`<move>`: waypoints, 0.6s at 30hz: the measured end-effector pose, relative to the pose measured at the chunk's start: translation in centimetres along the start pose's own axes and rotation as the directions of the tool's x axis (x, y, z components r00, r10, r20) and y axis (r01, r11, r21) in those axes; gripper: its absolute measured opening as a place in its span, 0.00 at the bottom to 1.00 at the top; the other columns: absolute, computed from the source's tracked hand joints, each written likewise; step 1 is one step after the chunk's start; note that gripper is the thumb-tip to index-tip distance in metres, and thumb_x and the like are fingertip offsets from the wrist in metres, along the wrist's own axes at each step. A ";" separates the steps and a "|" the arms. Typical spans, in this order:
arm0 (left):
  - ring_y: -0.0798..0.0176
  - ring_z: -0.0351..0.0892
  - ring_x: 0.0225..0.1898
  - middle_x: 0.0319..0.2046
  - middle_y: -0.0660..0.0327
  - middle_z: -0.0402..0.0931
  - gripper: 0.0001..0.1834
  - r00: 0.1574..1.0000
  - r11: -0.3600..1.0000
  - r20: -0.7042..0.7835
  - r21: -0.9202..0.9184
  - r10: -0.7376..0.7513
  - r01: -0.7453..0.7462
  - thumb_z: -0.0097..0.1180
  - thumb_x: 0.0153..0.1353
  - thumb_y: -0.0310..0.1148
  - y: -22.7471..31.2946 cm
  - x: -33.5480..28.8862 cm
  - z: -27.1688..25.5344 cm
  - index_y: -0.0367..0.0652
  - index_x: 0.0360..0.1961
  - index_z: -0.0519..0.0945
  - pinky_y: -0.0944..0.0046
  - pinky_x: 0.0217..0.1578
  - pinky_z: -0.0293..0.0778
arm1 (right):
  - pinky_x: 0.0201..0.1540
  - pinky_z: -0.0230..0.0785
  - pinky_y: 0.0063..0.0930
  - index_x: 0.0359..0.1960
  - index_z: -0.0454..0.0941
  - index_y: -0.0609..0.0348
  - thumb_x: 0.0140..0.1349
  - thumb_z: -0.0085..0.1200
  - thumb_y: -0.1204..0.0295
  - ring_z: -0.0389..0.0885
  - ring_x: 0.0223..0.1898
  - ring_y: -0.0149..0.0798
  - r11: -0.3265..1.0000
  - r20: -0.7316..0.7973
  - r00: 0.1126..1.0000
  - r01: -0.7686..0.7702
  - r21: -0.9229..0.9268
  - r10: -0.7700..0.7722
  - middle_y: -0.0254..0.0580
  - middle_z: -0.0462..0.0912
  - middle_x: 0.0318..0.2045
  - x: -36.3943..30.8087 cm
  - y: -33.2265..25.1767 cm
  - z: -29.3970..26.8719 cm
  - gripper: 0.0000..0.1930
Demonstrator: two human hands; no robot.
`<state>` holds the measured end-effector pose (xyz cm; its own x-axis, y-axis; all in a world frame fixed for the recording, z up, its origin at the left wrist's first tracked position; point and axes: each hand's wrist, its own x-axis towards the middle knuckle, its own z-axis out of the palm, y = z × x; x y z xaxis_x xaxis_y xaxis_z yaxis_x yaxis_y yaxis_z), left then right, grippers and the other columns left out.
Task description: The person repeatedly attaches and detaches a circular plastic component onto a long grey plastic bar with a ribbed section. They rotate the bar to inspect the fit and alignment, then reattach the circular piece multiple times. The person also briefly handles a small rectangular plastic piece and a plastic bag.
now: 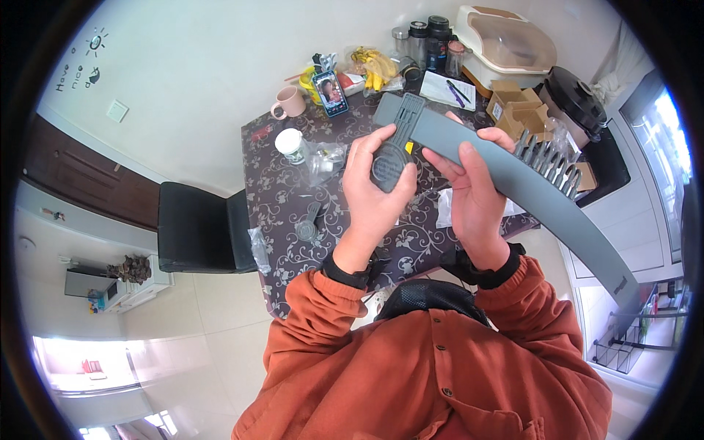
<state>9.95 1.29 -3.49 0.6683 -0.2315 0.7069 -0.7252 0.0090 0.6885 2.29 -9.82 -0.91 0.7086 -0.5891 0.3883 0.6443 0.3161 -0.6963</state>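
Note:
My left hand (364, 194) is closed on a dark grey plastic piece (390, 164) with a round, ringed end and a slotted strip. That strip lies across the end of a long, grey, curved bar (546, 205), touching it. My right hand (475, 187) grips the bar near that end, its thumb on the upper face. From there the bar bends away down to the right. Several dark, shiny prongs (546, 165) stand in a row along its far edge. A similar dark grey round-ended piece (308, 229) lies on the patterned table (293, 191), left of my left hand.
A white cup (290, 144), clear plastic bag (324, 165), pink mug (290, 101) and propped phone (330, 94) stand left and back. Bananas (378, 72), notepad (445, 92), bottles (438, 37) and cardboard boxes (522, 111) line the far side. A black chair (194, 227) is at left.

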 end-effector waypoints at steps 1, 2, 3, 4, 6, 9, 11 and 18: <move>0.53 0.75 0.44 0.43 0.52 0.74 0.30 0.998 0.996 0.006 -0.067 -0.065 0.065 0.64 0.43 0.23 -0.2 -0.1 0.1 0.38 0.52 0.74 0.61 0.47 0.72 | 0.54 0.77 0.43 0.52 0.59 0.52 0.67 0.42 0.78 0.78 0.52 0.51 1.000 0.006 1.000 0.010 -0.016 -0.010 0.63 0.68 0.58 0.0 0.1 0.0 0.14; 0.53 0.75 0.44 0.43 0.52 0.74 0.30 0.998 1.000 -0.052 0.004 0.025 -0.025 0.64 0.43 0.23 -0.4 -0.2 0.3 0.37 0.52 0.74 0.60 0.47 0.72 | 0.54 0.77 0.43 0.52 0.59 0.52 0.67 0.42 0.78 0.78 0.52 0.51 0.999 0.011 1.000 0.011 -0.037 -0.010 0.63 0.68 0.58 0.1 0.2 0.1 0.14; 0.54 0.75 0.44 0.43 0.52 0.74 0.30 0.988 0.991 -0.103 0.081 0.119 -0.111 0.63 0.43 0.23 -0.5 -0.3 0.7 0.37 0.52 0.74 0.60 0.48 0.71 | 0.54 0.77 0.44 0.52 0.59 0.52 0.67 0.44 0.79 0.77 0.53 0.50 1.000 0.013 1.000 -0.009 0.013 0.009 0.61 0.69 0.58 0.1 0.3 0.1 0.14; 0.54 0.75 0.45 0.43 0.52 0.74 0.30 0.968 0.968 -0.135 0.166 0.210 -0.186 0.63 0.43 0.23 -0.7 -0.4 0.9 0.37 0.52 0.74 0.60 0.48 0.71 | 0.54 0.77 0.44 0.51 0.60 0.52 0.66 0.45 0.79 0.76 0.54 0.48 0.998 0.013 0.999 -0.038 0.056 0.038 0.59 0.69 0.57 0.1 0.3 0.1 0.14; 0.54 0.75 0.44 0.43 0.52 0.74 0.30 0.978 0.982 -0.149 0.136 0.149 -0.129 0.63 0.42 0.23 -0.9 -0.6 1.1 0.37 0.52 0.74 0.60 0.48 0.71 | 0.54 0.76 0.44 0.51 0.60 0.52 0.66 0.45 0.79 0.76 0.54 0.48 0.993 0.009 0.998 -0.068 0.100 0.068 0.58 0.70 0.57 0.1 0.5 0.0 0.14; 0.55 0.76 0.44 0.42 0.53 0.75 0.30 0.995 0.998 -0.092 0.049 0.030 -0.026 0.63 0.42 0.23 -1.4 -0.3 0.8 0.37 0.51 0.75 0.60 0.48 0.72 | 0.54 0.77 0.43 0.52 0.60 0.53 0.67 0.44 0.79 0.78 0.52 0.49 0.995 0.002 0.998 -0.063 0.080 0.063 0.61 0.70 0.57 0.4 0.9 -0.2 0.14; 0.55 0.76 0.43 0.42 0.53 0.75 0.29 0.997 0.999 -0.066 0.045 0.028 -0.025 0.63 0.41 0.23 -1.7 -0.1 0.5 0.38 0.51 0.76 0.61 0.47 0.72 | 0.55 0.76 0.43 0.52 0.60 0.53 0.67 0.44 0.79 0.78 0.52 0.49 0.998 0.012 0.999 -0.047 0.041 0.046 0.61 0.70 0.57 0.7 1.0 -0.4 0.14; 0.55 0.77 0.42 0.41 0.53 0.76 0.29 0.993 0.995 -0.107 0.093 0.042 -0.032 0.63 0.40 0.23 -1.4 0.3 0.9 0.39 0.50 0.78 0.61 0.46 0.73 | 0.54 0.77 0.44 0.51 0.60 0.54 0.67 0.45 0.79 0.79 0.52 0.48 0.996 0.011 0.998 -0.064 0.065 0.063 0.59 0.71 0.56 1.0 1.5 -0.3 0.14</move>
<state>10.98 0.34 -4.38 0.6514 -0.1258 0.7482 -0.7583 -0.0745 0.6476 3.90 -10.21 -1.72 0.7510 -0.5600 0.3499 0.6151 0.4006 -0.6791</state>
